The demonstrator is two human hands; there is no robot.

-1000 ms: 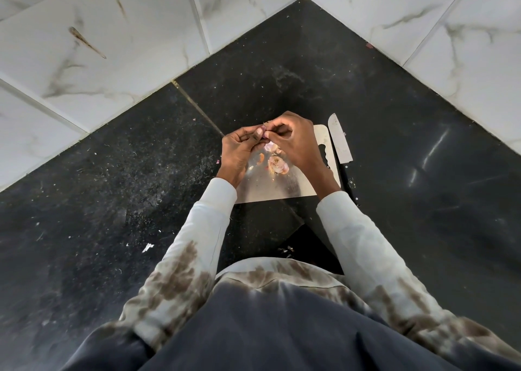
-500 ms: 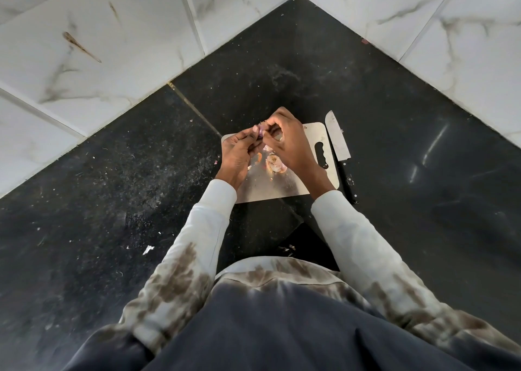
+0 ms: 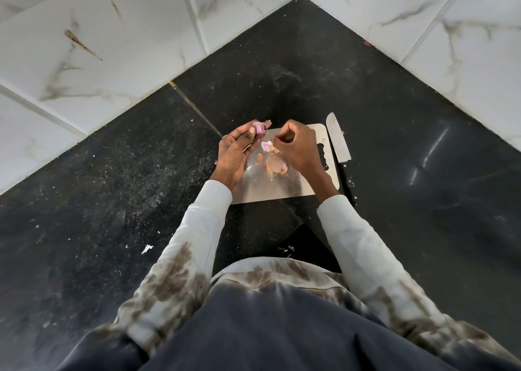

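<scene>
Two hands work above a steel cutting board (image 3: 282, 191) that lies on the black bench (image 3: 141, 173), close to the corner of the tiled walls (image 3: 112, 46). The left hand (image 3: 235, 156) holds a small pink onion (image 3: 258, 129) up at its fingertips, above the far left corner of the board. Its fingers (image 3: 248, 133) are curled round the bulb and grip it, with a loose tag of skin standing off the top toward the other hand, probably so that the skin is easy to catch.

The right hand (image 3: 300, 149) hovers near the onion but apart from it, over the middle of the board, with its fingers curled inward. A pale flake of skin (image 3: 266, 146) sits right at those fingertips. I cannot tell whether it is pinched or already let go.

Both hands sit over the board, it seems, so that what comes off lands on steel and not on the bench: a heap of peelings (image 3: 276, 165) and some small scraps already lie there, below the right hand.

A knife (image 3: 337, 138) lies flat just beside the board's right edge, blade pointing away from the person, out of the way yet within the right hand's reach, likely for cutting once the peeling is done. The onion looks partly stripped, so I judge the peeling to be under way.
</scene>
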